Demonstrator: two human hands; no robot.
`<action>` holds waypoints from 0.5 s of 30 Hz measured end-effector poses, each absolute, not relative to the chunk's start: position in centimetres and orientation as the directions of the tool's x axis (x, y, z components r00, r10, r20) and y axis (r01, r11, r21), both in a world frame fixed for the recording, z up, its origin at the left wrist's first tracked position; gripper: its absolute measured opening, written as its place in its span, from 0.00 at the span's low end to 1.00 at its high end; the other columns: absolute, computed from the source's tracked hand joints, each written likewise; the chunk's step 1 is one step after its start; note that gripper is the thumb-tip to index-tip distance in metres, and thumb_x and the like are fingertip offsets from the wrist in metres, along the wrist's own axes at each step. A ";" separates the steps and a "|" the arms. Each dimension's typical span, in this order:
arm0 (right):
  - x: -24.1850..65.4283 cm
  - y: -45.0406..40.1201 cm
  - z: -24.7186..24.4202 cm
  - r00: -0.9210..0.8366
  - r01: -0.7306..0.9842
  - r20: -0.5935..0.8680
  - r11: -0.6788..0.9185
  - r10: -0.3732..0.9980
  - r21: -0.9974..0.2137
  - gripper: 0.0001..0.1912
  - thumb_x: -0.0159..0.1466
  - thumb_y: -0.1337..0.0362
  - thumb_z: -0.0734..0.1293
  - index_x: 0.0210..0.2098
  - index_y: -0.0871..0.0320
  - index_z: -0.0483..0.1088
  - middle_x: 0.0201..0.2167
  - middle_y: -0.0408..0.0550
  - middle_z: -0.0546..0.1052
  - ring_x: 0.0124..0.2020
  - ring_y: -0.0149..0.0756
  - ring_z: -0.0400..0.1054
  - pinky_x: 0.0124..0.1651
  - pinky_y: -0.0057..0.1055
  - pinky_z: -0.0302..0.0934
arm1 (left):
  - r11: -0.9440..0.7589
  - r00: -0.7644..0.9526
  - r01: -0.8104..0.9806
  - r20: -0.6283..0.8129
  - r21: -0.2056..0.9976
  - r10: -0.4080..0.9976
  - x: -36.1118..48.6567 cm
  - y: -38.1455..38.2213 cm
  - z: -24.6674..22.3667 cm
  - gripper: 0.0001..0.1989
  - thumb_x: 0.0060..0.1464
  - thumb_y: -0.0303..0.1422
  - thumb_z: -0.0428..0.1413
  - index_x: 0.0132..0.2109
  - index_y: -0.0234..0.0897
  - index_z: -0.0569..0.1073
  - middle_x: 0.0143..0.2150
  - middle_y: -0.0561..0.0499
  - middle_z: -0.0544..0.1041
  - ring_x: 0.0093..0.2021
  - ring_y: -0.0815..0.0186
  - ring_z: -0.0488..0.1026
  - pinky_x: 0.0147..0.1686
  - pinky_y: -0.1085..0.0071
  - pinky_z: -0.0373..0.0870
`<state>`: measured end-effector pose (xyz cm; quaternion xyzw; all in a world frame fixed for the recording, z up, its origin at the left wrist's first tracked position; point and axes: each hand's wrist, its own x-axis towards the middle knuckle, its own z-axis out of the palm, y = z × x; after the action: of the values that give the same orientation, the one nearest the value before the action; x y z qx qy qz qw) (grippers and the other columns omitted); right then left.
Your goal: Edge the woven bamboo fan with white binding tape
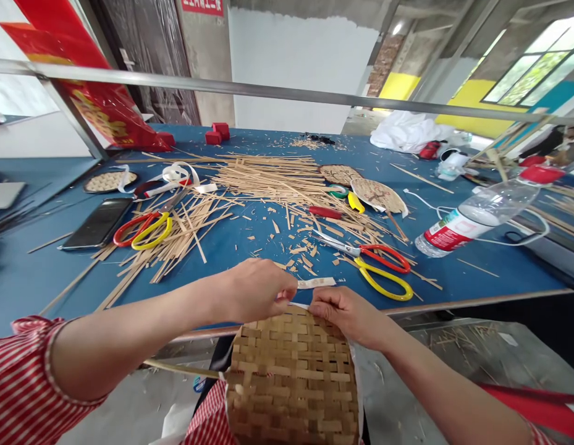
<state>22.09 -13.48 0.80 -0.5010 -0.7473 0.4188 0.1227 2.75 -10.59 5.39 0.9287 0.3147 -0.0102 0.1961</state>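
Note:
A woven bamboo fan (pixel 293 377) rests upright against my lap, with a thin stick handle (pixel 182 369) poking out to the left. White edging tape (pixel 230 408) runs along its sides and shows at the top rim between my hands. My left hand (pixel 261 287) is closed, fingertips pinched at the tape on the top rim; the exact grip is partly hidden. My right hand (pixel 349 312) pinches the fan's upper right rim, thumb and fingers pressed together. Just beyond the rim, a short white strip (pixel 317 283) lies on the table edge.
Scissors with red and yellow handles (pixel 384 269) lie at right, another pair (pixel 145 232) at left by a black phone (pixel 97 222). Bamboo strips (pixel 268 176) and offcuts cover the blue table. A water bottle (pixel 481 216) leans at right; a metal bar (pixel 287 93) crosses behind.

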 end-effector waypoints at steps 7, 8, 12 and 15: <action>22.2 -13.4 0.7 -0.478 0.633 -0.247 0.135 0.843 -0.762 0.14 0.59 0.61 0.57 0.20 0.60 0.61 0.20 0.39 0.62 0.22 0.25 0.54 0.24 0.22 0.47 | -0.872 0.886 0.464 -0.093 0.154 0.455 2.4 -10.9 6.8 0.09 0.53 0.24 0.44 0.30 0.34 0.67 0.29 0.51 0.71 0.32 0.68 0.65 0.33 0.73 0.58; 22.2 -13.4 0.7 -0.479 0.632 -0.247 0.136 0.843 -0.763 0.14 0.59 0.61 0.57 0.20 0.60 0.61 0.19 0.39 0.61 0.22 0.25 0.54 0.24 0.22 0.47 | -0.889 0.900 0.437 -0.080 0.139 0.429 2.2 -10.9 6.7 0.08 0.54 0.24 0.44 0.31 0.33 0.67 0.29 0.51 0.71 0.32 0.68 0.64 0.33 0.74 0.57; 22.2 -13.5 0.7 -0.494 0.612 -0.238 0.140 0.837 -0.778 0.15 0.59 0.60 0.57 0.19 0.60 0.60 0.19 0.38 0.60 0.22 0.25 0.52 0.23 0.22 0.47 | -0.928 0.934 0.353 0.008 0.117 0.356 1.3 -11.0 5.4 0.05 0.54 0.25 0.46 0.32 0.34 0.64 0.31 0.52 0.70 0.33 0.68 0.62 0.35 0.74 0.56; 22.2 -13.5 0.5 -0.497 0.595 -0.256 0.111 0.829 -0.796 0.15 0.59 0.59 0.57 0.19 0.60 0.59 0.18 0.38 0.58 0.20 0.24 0.51 0.22 0.22 0.46 | -0.932 0.937 0.336 0.057 0.137 0.346 0.8 -11.0 4.6 0.05 0.54 0.25 0.44 0.32 0.35 0.63 0.30 0.52 0.69 0.33 0.68 0.61 0.36 0.73 0.56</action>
<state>22.17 -13.50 0.47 -0.4850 -0.7344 0.4573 0.1279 0.84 -11.03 4.60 0.9820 0.1735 0.0401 0.0626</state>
